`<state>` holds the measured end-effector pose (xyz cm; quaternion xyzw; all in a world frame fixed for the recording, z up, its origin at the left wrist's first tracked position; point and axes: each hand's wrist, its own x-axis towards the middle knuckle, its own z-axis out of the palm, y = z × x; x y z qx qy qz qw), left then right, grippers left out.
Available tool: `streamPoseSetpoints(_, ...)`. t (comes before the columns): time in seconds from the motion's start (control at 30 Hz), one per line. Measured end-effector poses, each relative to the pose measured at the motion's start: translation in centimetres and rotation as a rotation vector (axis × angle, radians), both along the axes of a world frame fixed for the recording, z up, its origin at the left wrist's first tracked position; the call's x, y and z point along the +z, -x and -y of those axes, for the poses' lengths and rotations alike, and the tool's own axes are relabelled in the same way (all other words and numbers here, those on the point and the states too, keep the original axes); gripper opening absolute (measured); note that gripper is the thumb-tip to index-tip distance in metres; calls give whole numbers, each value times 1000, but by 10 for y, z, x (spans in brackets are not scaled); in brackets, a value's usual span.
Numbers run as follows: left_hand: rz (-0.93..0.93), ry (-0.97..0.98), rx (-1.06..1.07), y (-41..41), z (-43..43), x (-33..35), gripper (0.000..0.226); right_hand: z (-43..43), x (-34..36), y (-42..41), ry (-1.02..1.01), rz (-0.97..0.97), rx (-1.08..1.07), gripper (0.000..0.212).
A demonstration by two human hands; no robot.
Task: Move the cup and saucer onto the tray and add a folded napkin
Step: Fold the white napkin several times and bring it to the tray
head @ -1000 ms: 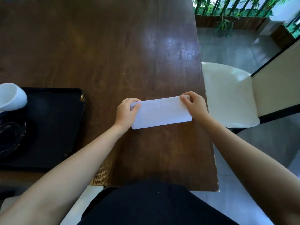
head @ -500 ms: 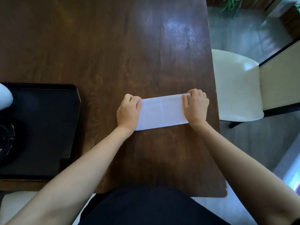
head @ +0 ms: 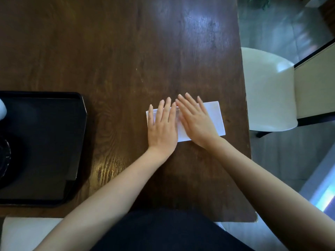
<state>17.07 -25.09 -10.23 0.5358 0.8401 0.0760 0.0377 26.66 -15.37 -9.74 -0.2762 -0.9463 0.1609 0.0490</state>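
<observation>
1. The napkin [head: 213, 118] lies flat on the table [head: 117, 51], right of frame centre, with its long axis running left to right.
2. The left hand [head: 162, 127] and right hand [head: 195, 122] press on it with palms flat and fingers spread; neither grips anything.
3. The tray [head: 79, 134] sits at the frame's left edge, well apart from the napkin.
4. The left hand is nearer the tray. Judgement: carry the napkin leftward along its long axis.
</observation>
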Motion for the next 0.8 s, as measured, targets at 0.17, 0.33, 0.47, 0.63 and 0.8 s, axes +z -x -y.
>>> streamPoseSetpoints(0.17,-46,151,41,4,4,-18,56,2,-16,-4,-73,184,50,52)
streamPoseSetpoints(0.33,-37,144,46,7,3,-16,62,-20,-18,-25,-138,242,22,58)
streamPoseSetpoints(0.47,-48,147,41,8,2,-15,65,-40,-15,-47,-164,291,-21,57)
streamPoseSetpoints(0.63,-78,168,-5,13,2,-16,67,-44,-15,-51,-132,292,-9,59)
streamPoseSetpoints(0.8,-92,175,-131,28,-2,-17,64,-33,-16,-62,-90,296,-29,59)
